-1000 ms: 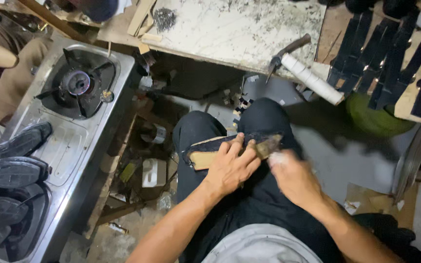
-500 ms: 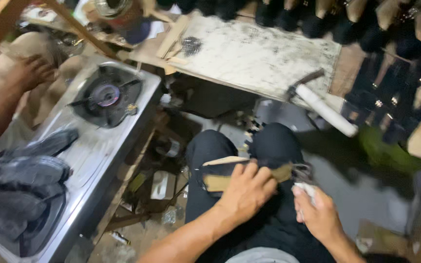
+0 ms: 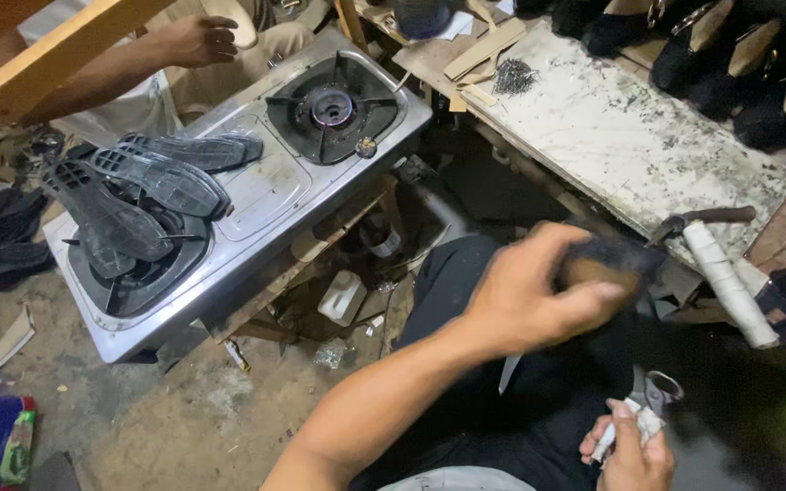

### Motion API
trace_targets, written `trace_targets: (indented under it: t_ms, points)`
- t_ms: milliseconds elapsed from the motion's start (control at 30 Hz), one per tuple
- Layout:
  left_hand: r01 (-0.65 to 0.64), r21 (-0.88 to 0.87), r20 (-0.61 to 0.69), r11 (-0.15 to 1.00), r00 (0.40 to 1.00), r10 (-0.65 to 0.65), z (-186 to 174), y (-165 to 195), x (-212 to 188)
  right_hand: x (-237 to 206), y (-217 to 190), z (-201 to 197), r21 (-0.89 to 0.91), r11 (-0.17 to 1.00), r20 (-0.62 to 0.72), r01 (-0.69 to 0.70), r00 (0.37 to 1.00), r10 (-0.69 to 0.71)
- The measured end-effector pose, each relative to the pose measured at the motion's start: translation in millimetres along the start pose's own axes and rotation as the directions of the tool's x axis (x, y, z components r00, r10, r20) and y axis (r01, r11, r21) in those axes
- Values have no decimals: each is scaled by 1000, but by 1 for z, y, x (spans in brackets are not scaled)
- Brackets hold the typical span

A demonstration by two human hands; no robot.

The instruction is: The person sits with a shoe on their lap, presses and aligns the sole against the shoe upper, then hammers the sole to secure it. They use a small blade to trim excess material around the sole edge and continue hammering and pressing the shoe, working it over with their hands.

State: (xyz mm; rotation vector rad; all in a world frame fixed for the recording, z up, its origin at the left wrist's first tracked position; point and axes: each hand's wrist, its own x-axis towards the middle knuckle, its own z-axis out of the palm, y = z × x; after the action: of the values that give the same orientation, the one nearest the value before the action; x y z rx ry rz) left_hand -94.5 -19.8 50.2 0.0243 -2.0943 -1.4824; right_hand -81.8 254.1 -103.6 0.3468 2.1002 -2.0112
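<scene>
My left hand (image 3: pixel 539 291) is clenched around a dark shoe upper with a tan inner face (image 3: pixel 607 264), lifted over my lap at the right of the scene; motion blurs it, so its exact shape is hard to tell. My right hand (image 3: pixel 634 450), near the bottom edge, grips a small pair of pincers with a taped handle (image 3: pixel 648 409), fingers curled round the handle.

Just right of the shoe upper, a hammer with a white wrapped handle (image 3: pixel 725 273) lies at the edge of the speckled bench (image 3: pixel 629 136), which carries a small heap of tacks (image 3: pixel 513 77) at its far end. To the left stands a two-burner gas stove (image 3: pixel 266 191), with several black rubber soles (image 3: pixel 147 182) piled on its left burner. Far left, another person's hand (image 3: pixel 195 41) rests near a wooden frame (image 3: pixel 38 45). Dark shoes (image 3: pixel 730 55) line the far right.
</scene>
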Motion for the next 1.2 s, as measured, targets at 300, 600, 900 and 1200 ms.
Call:
trace_targets:
  t_ms: [300,600,900,1200]
  points:
    - [394,-462,-238,794,808,-539,-45,-88,-78,-41,-32,41,-312,933,288,-177,919,270]
    - [332,-62,7,941,943,-333,-61,-70,-124,-64,-65,80,-499,863,545,79,803,242]
    - [10,187,108,982,994,-30,-57,-40,-139,-85,-63,78,-427,890,580,159,804,135]
    - [-230,345,131,910,972,196,-39,-22,-157,-102,-77,51,-541,834,580,104,765,281]
